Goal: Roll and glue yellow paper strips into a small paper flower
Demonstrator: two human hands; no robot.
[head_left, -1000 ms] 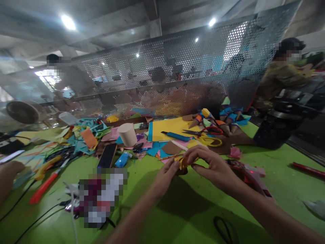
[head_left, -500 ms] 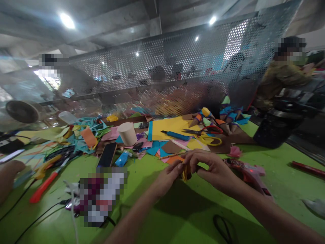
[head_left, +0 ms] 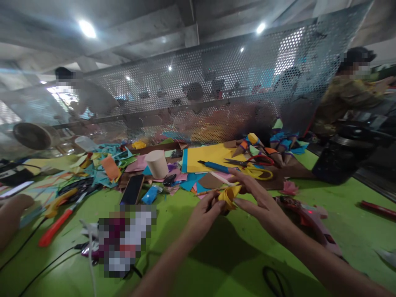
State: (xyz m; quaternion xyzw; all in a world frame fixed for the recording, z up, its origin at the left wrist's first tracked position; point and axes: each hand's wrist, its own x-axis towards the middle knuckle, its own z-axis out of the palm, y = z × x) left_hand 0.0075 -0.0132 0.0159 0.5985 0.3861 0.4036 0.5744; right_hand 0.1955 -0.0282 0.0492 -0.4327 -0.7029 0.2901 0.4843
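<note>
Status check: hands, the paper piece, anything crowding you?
Left hand and right hand both pinch the yellow paper piece above the green table. Paper scraps lie just beyond.

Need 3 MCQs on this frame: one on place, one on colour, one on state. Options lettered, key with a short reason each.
1. Where does the beige paper cup stand?
A. Among the paper scraps, left of the yellow sheet
B. On the floor
C. In the left hand

2. What colour is the folded paper piece between the hands?
A. Blue
B. Yellow
C. White

3. How is the folded paper piece held?
A. Lying loose on the green table
B. Pinned under the scissors
C. Pinched by the left hand, with the fingers of the right hand on it

Key: 1 A, the cup stands in the scraps beside the sheet. 2 B, its folds show yellow. 3 C, both hands meet on it above the table.
</note>
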